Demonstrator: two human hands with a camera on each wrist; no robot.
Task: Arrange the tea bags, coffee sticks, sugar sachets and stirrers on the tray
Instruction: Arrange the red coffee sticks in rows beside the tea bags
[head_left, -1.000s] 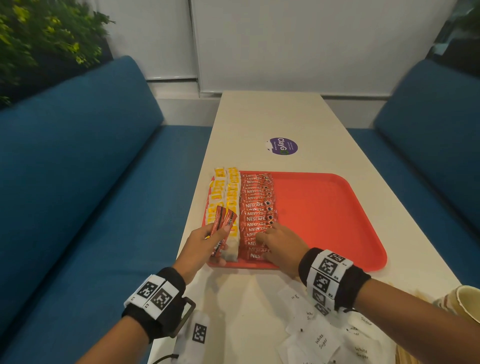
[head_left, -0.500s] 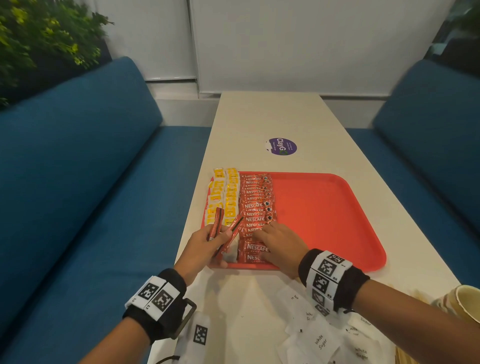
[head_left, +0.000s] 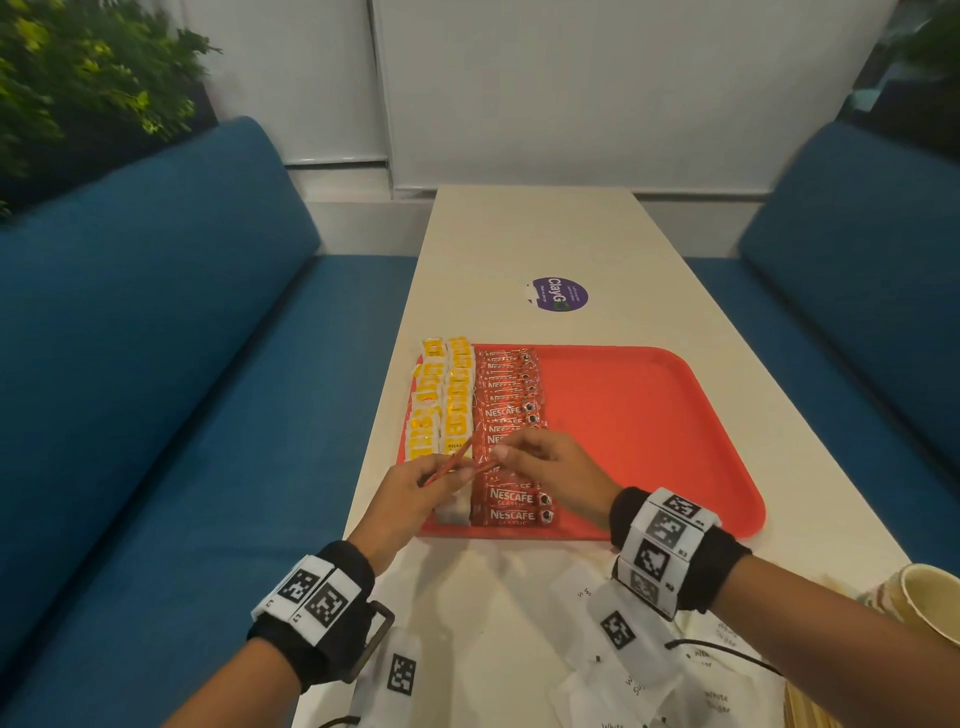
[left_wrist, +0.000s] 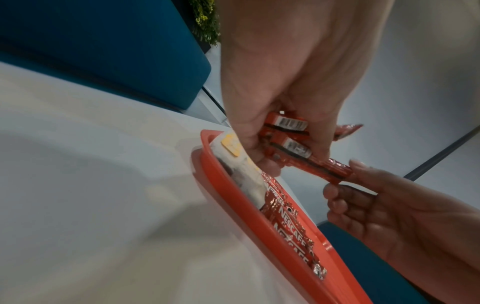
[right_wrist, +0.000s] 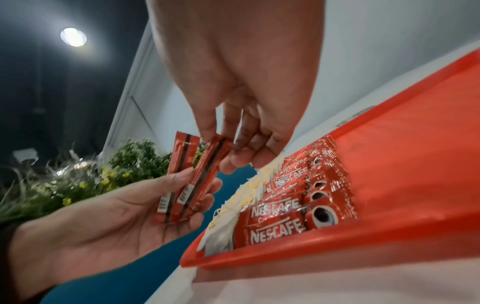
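Clearly, the risks gather round the handover of one stick between two hands.

Head view, hands: the left hand (head_left: 415, 486) curls round a few spare coffee sticks (head_left: 451, 460), while the right hand (head_left: 550, 462) pinches the tip of one of them, just above the near left part of the tray (head_left: 649, 415).
Head view, rows: tea bags (head_left: 441, 400) and the laid column of sticks (head_left: 511, 410) lie close together; a careless wrist could likely sweep them crooked.
Head view, table: sugar sachets (head_left: 675, 691) wait loose near the right wrist strap, which might drag them off.
Left wrist view, grip: the held sticks (left_wrist: 288, 135) overlap, so pulling one (left_wrist: 322, 167) may tug out its neighbour.
Right wrist view, pinch: thumb and fingertips (right_wrist: 207, 127) hold only the end of the stick (right_wrist: 205, 174); a slip would drop it onto the row (right_wrist: 293, 197) or over the tray's rim (right_wrist: 285, 248).
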